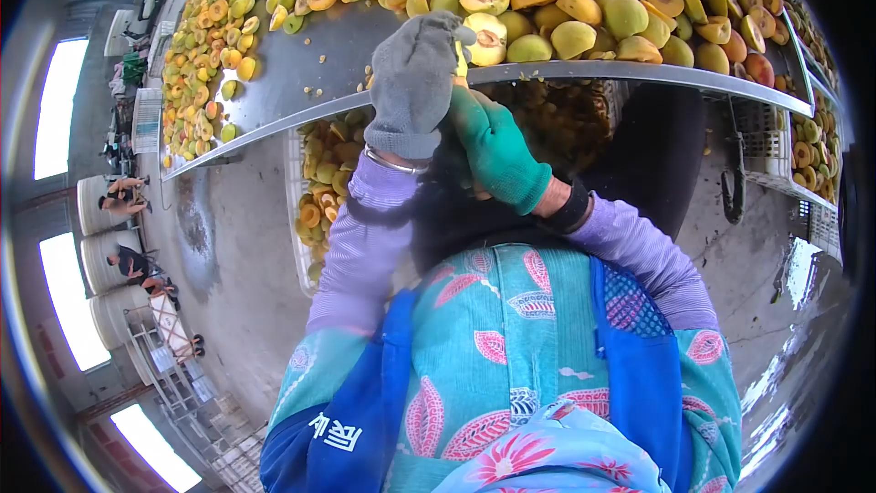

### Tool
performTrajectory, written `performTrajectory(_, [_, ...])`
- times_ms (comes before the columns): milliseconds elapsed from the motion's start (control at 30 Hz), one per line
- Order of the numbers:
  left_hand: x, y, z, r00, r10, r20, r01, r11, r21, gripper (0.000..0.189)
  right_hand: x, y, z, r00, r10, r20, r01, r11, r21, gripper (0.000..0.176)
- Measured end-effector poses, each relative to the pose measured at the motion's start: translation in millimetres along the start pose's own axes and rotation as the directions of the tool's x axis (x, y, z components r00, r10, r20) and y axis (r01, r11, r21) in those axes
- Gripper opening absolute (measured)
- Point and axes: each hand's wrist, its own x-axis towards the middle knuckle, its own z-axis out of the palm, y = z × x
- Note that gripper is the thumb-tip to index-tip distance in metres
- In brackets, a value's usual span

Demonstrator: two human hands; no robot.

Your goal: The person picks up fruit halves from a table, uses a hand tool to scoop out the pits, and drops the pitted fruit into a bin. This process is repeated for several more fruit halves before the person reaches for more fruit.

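My left hand [411, 82], in a grey glove, is closed at the front edge of the metal table [342, 46]. Right beside it, my right hand [497, 141] wears a green glove, its fingers wrapped round a small yellow-handled tool [461, 68] that rises between the two hands. What the left fingers hold is hidden behind the glove. Halved peaches [584, 9] are heaped just beyond both hands, and one cut half [485, 39] lies close to the right of the tool.
More fruit halves [205, 82] spread over the table's left side. Below the edge stands a crate of fruit [319, 183], with white crates [765, 141] at the right. People [132, 262] sit far off at the left near large white tubs [96, 210].
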Motion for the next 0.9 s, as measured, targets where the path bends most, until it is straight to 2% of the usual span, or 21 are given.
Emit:
performTrajectory(33, [1,3,2,0.978,-0.204,0.052,0.210,0.950,-0.231,0.018,-4,-4,1,0.998,0.048,0.038,-0.050,0.997,0.062,0.043])
performTrajectory(67, [7,0,0,0.984,0.149,0.097,-0.148,0.989,-0.017,0.019,-5,-6,1,0.997,0.075,0.032,-0.077,0.995,0.060,0.045])
performTrajectory(100, [19,-7,-6,0.863,0.461,0.208,-0.496,0.852,0.168,0.021,-6,-7,2,0.994,0.105,0.027,-0.106,0.993,0.055,0.047])
performTrajectory(133, [24,-13,-11,0.642,0.673,0.366,-0.766,0.571,0.294,0.022,-8,-5,2,0.989,0.144,0.023,-0.145,0.988,0.051,0.049])
performTrajectory(167, [26,-14,-16,0.666,0.569,0.483,-0.715,0.672,0.193,0.021,-9,-3,2,0.972,0.211,0.102,-0.228,0.954,0.194,0.048])
performTrajectory(233, [37,-9,-23,0.609,0.371,0.701,-0.546,0.837,0.030,0.020,-2,-5,-1,0.917,0.286,0.278,-0.385,0.814,0.435,0.047])
performTrajectory(300, [25,1,-13,0.872,0.196,0.448,-0.175,0.981,-0.088,0.025,0,-3,-2,0.897,0.128,0.424,-0.389,0.684,0.617,0.041])
performTrajectory(333, [18,3,-6,0.920,-0.002,0.391,0.096,0.970,-0.222,0.027,3,-1,-2,0.878,0.072,0.473,-0.409,0.626,0.664,0.040])
performTrajectory(367, [11,7,-2,0.906,-0.216,0.364,0.351,0.864,-0.361,0.029,4,3,-3,0.858,0.017,0.513,-0.433,0.559,0.707,0.039])
performTrajectory(400, [7,12,-1,0.954,-0.006,0.301,0.060,0.983,-0.173,0.036,4,6,-9,0.835,0.003,0.551,-0.458,0.561,0.690,0.038])
performTrajectory(500, [11,16,-13,0.878,0.067,0.475,0.006,0.989,-0.150,0.038,3,12,-15,0.762,-0.042,0.646,-0.558,0.462,0.689,0.039])
performTrajectory(533, [3,19,-10,0.930,0.287,0.231,-0.285,0.958,-0.045,0.037,7,12,-12,0.698,-0.155,0.699,-0.618,0.362,0.698,0.039])
performTrajectory(567, [-1,17,-12,0.984,0.033,0.176,0.036,0.927,-0.374,0.036,8,10,-7,0.682,-0.143,0.717,-0.640,0.358,0.680,0.039])
performTrajectory(600, [-6,10,-14,0.952,-0.221,0.211,0.305,0.690,-0.656,0.035,9,7,-2,0.666,-0.138,0.733,-0.659,0.352,0.665,0.039])
performTrajectory(633, [-13,-3,-15,0.843,-0.425,0.331,0.476,0.300,-0.827,0.035,6,3,3,0.655,-0.137,0.743,-0.673,0.342,0.656,0.038])
performTrajectory(700, [-47,-44,-64,0.894,-0.416,0.169,0.439,0.731,-0.522,0.028,-12,-15,2,0.716,-0.089,0.693,-0.627,0.355,0.693,0.038])
performTrajectory(733, [-56,-21,-91,0.764,-0.539,0.356,0.576,0.319,-0.752,0.023,-19,-23,-8,0.725,-0.104,0.681,-0.614,0.350,0.707,0.038])
performTrajectory(767, [-61,-72,-128,0.884,-0.436,0.168,0.464,0.862,-0.203,0.025,-21,-28,-21,0.733,-0.122,0.669,-0.598,0.353,0.720,0.038])
performTrajectory(800, [-56,-88,-137,0.920,-0.370,0.129,0.346,0.922,0.176,0.027,-13,-15,-39,0.740,-0.201,0.642,-0.532,0.408,0.742,0.038])
performTrajectory(833, [-51,-104,-145,0.949,-0.301,0.090,0.208,0.817,0.538,0.030,-2,-2,-51,0.835,-0.115,0.537,-0.460,0.387,0.799,0.036])
performTrajectory(900, [-4,-37,-111,0.883,-0.470,0.019,0.366,0.712,0.599,0.032,8,10,-53,0.940,0.182,0.289,-0.341,0.452,0.824,0.035])
